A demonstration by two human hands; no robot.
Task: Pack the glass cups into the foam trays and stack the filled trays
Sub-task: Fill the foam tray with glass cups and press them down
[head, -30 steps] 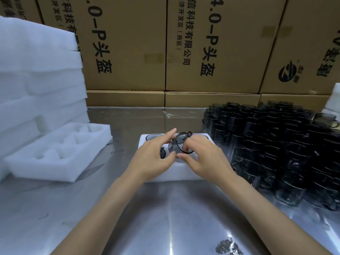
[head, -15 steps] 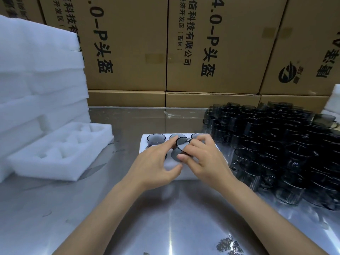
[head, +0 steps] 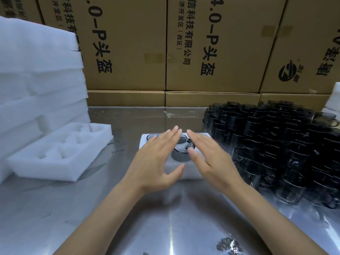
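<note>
A white foam tray (head: 191, 173) lies on the steel table in front of me with dark glass cups seated in its pockets. One smoky cup (head: 181, 153) shows between my hands in the tray's near row; another cup (head: 152, 137) peeks out at the far left. My left hand (head: 156, 159) lies flat over the tray's left half, fingers straight. Over the right half my right hand (head: 209, 155) is flat too, fingers straight. Neither hand holds anything. Much of the tray is hidden under my hands.
A dense crowd of loose dark glass cups (head: 276, 144) fills the table's right side. An empty foam tray (head: 60, 153) sits to the left, beside a tall stack of foam (head: 36, 80). Cardboard boxes (head: 211, 43) wall off the back.
Both hands pinched a glass cup above the tray a second ago, lowered it into a pocket, then let go. Now they are spread flat over the tray.
</note>
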